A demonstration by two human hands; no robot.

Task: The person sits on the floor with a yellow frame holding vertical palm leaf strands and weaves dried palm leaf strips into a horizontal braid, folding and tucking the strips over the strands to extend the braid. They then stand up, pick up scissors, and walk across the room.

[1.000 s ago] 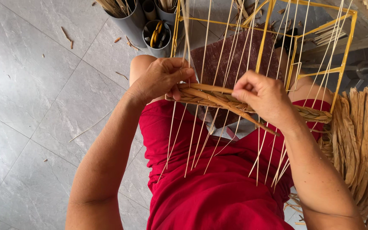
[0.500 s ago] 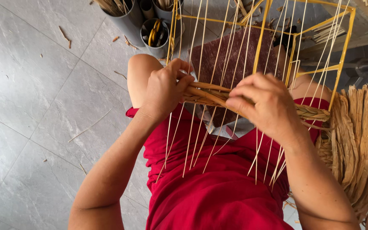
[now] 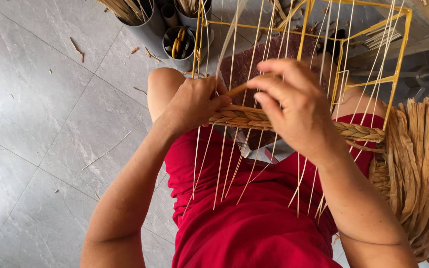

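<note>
One braid row (image 3: 254, 118) is woven across the frame (image 3: 398, 59); most stakes stay bare. Left hand (image 3: 194, 104) pinches the braid, right hand (image 3: 294, 106) pinches a strand (image 3: 237, 90).

Yellow wire frame (image 3: 398, 54), pale straw-coloured strands (image 3: 224, 164), tan plaited band (image 3: 244, 118), red clothing (image 3: 254, 223), grey marbled floor tiles (image 3: 40, 99), grey tubes (image 3: 150, 30)

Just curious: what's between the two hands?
In the head view, thin pale upright strands and a strip passing from left hand to right hand.
</note>
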